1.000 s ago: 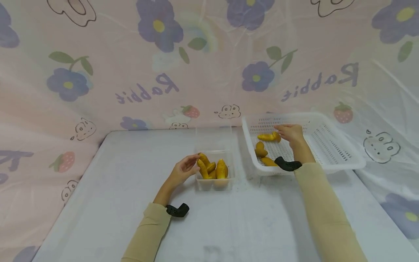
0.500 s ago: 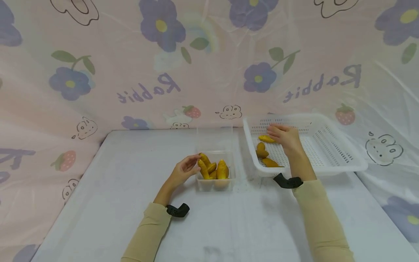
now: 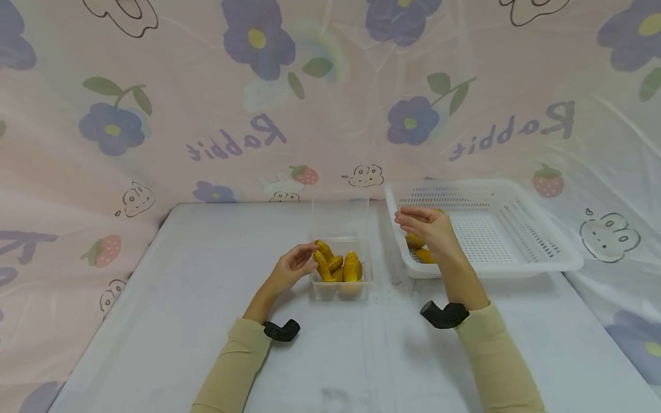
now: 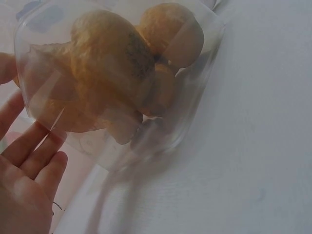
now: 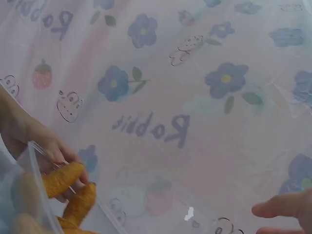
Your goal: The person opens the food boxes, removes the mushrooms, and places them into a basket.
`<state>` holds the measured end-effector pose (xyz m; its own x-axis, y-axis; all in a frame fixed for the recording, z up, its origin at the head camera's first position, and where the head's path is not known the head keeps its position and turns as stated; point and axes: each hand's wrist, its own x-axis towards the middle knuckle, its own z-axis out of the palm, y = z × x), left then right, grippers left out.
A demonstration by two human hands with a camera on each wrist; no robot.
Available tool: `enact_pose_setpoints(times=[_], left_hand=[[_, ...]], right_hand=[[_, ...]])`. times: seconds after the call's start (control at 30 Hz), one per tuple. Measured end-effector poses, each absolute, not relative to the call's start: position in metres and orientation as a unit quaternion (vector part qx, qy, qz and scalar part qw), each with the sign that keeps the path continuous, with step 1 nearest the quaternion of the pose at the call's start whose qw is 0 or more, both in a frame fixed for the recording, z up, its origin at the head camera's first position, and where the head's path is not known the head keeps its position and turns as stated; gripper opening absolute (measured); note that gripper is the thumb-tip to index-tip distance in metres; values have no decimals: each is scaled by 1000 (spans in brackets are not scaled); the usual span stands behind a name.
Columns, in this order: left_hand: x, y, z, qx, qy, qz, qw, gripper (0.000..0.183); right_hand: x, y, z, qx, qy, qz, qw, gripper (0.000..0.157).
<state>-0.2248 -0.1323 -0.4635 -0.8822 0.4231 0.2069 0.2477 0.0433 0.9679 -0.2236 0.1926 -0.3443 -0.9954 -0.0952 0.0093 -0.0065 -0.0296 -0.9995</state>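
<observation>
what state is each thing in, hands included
Box: open, gourds inside
Lid: looks raised, upright behind the box
Gourds in box: bunched, several ends poking up
Basket: open-topped, partly filled
Gourds in basket: at its left side, partly hidden
Left hand: fingers against the box's left side
Right hand: fingers extended, over the basket's left side
Backdrop: hanging, creased
</observation>
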Motion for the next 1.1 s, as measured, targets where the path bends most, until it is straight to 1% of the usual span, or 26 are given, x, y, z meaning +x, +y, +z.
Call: enact_pose_setpoints(times=[0.07,0.13,0.3,0.5,0.67,0.93,1.1], left_hand=[[-224,-132,-463,236,720,649,66,45],[-224,-131,-462,236,720,649,66,44],[-224,-132,-462,232,723,647,67,42],[-223,-134,-462,231,727,643,69,42],[-224,-134,-463,230,726,644,72,42],[-225,-134,-461,228,718,653,76,43],[-223,-133,-460,227,719,652,79,43]], right_hand=[[-221,186,-346,-43,707,-705,27,45],[-219,179,-349,-49,708,-704,23,49],[-214,160,-358,-55,703,-709,29,45],[-209,135,-370,-54,727,-682,59,41],[-206,116,-374,-63,748,-657,63,37],[-206,91,-379,-77,779,-614,100,38],[-208,80,-388,-73,782,-610,110,36]])
